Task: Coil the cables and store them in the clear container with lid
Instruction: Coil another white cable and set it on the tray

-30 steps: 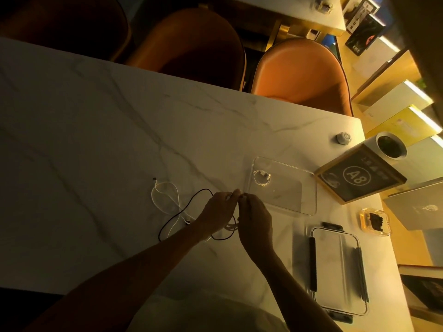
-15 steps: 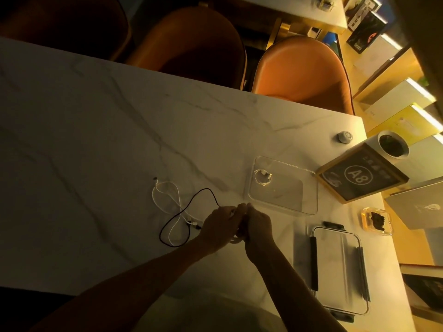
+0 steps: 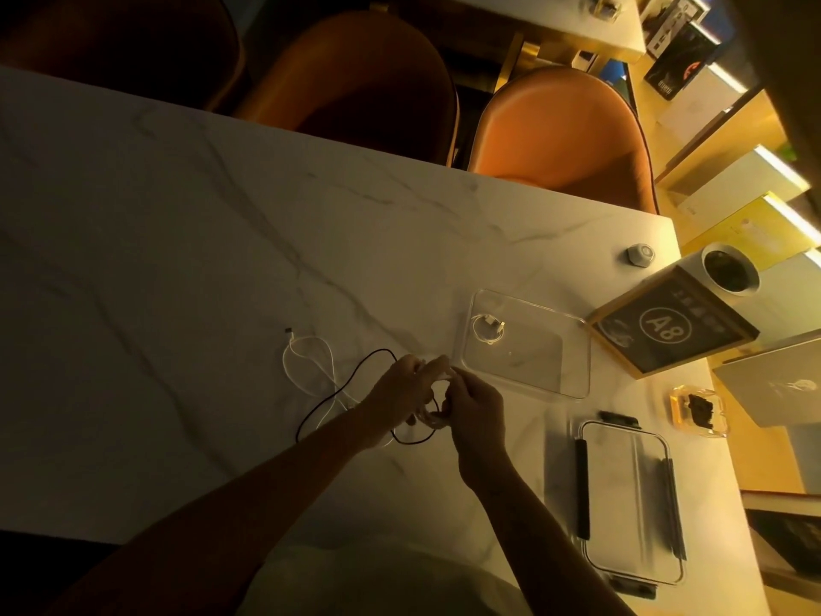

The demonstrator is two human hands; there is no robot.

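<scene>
My left hand (image 3: pixel 402 389) and my right hand (image 3: pixel 477 404) meet over the marble table (image 3: pixel 177 304), both gripping a small pale cable coil (image 3: pixel 433 417) between them. A loose white cable (image 3: pixel 311 362) lies in loops to the left. A black cable (image 3: pixel 351 384) crosses it and runs under my hands. The clear container (image 3: pixel 573 349) stands open just right of my hands, with one coiled white cable (image 3: pixel 488 329) in its left end. Its lid (image 3: pixel 628 495) with dark clips lies flat nearer to me on the right.
A framed A8 sign (image 3: pixel 671 326) and a white cup (image 3: pixel 728 271) stand at the right edge, with a small round knob (image 3: pixel 639 253) behind them. An amber dish (image 3: pixel 699 409) sits by the lid. Orange chairs (image 3: pixel 564 135) line the far side.
My hands have stayed together at the same spot, working the pale cable into a tighter coil. The black cable's loop has shifted slightly beneath them.
</scene>
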